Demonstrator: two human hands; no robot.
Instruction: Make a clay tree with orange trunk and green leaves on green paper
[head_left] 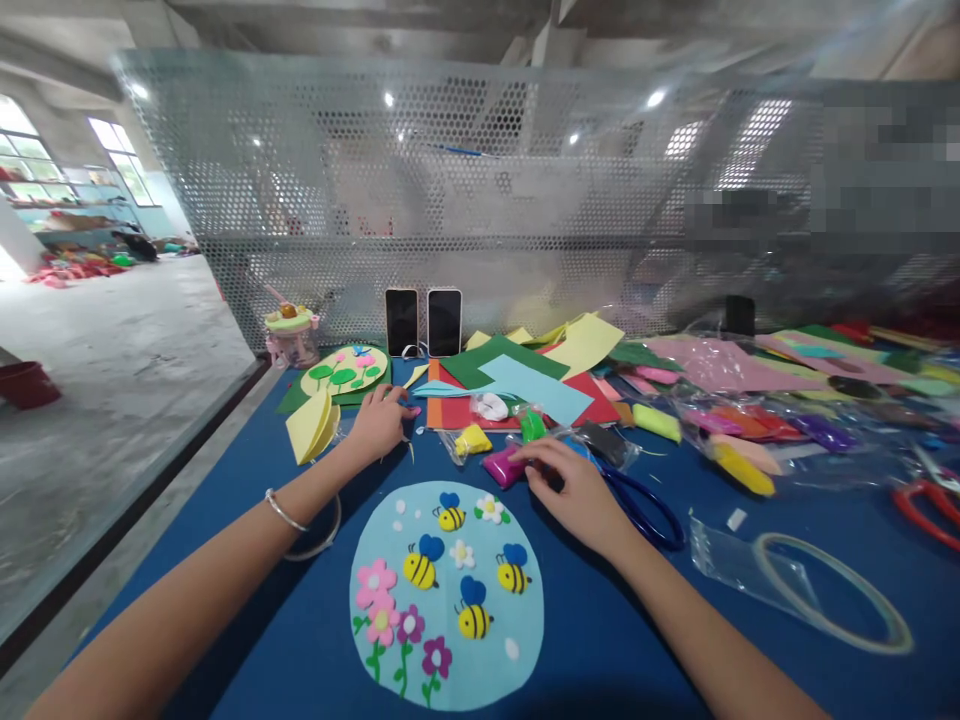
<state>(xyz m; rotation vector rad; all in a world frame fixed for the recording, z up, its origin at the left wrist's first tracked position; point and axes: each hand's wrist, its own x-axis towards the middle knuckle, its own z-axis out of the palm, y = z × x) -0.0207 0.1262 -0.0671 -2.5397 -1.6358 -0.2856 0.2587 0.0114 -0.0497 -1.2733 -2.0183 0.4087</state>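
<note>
A blue counter (607, 640) is carrying a round bee picture (450, 595), near centre. Farther off, the right hand (574, 495) is touching a pink packet (499, 468); leftward, the left hand (379, 425) is reaching beside a purple lump (413, 412). Whether either grip is grasping, one cannot tell.

From my head, my camera looks forward and down across the blue table (615, 640), close above the light-blue disc (480, 678) at six o'clock. My left hand (379, 425) shows at eight and my right hand (566, 490) between four and five; the wide view reaches to the perforated screen (450, 190) at twelve and farther windows (120, 160) at ten.
</note>
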